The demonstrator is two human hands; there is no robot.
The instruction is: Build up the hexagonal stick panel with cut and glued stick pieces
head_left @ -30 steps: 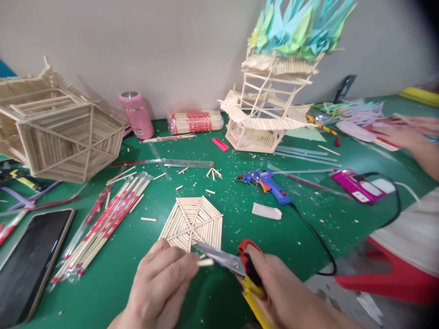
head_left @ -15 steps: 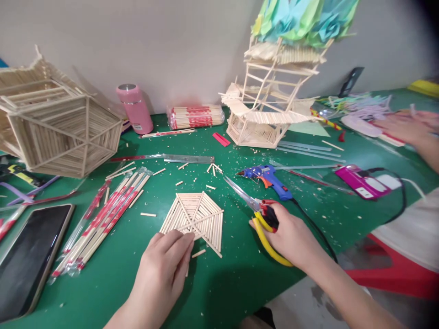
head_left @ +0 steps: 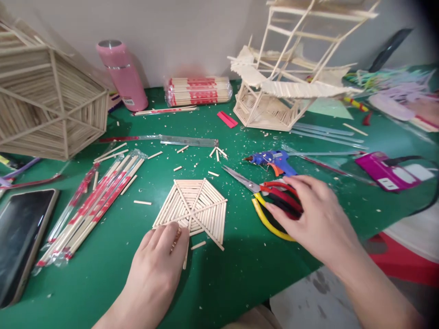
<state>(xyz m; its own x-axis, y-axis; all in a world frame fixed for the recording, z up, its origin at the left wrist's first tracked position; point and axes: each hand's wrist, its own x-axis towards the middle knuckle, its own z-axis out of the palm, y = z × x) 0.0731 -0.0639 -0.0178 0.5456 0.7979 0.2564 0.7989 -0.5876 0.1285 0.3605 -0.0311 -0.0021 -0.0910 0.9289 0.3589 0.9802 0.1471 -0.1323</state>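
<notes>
The panel (head_left: 195,205) of glued sticks lies flat on the desk (head_left: 236,288), and the left hand (head_left: 157,256) is at its near left corner, fingers close together and bearing on the rim; whether that grip is clamped on a stick I cannot tell. Right of the panel, the right hand (head_left: 318,214) has its thumb and fingers curved about the handles of the scissors (head_left: 252,185), but how firmly that grip bears on them I cannot tell. The step in hand looks like fitting a stick at the panel's near side, where a gap shows between spokes. The next move seems to call for steady left fingers, and the right hand free of the scissors. The glue gun (head_left: 270,160) lies beyond the panel, to its right. Left of the panel, clear sleeves (head_left: 99,205) hold long sticks with red bands. Beyond the panel, 1 clear-wrapped pack (head_left: 199,90) is full of similar sticks; further left stands the pink flask (head_left: 123,75), lidded, contents hidden.
</notes>
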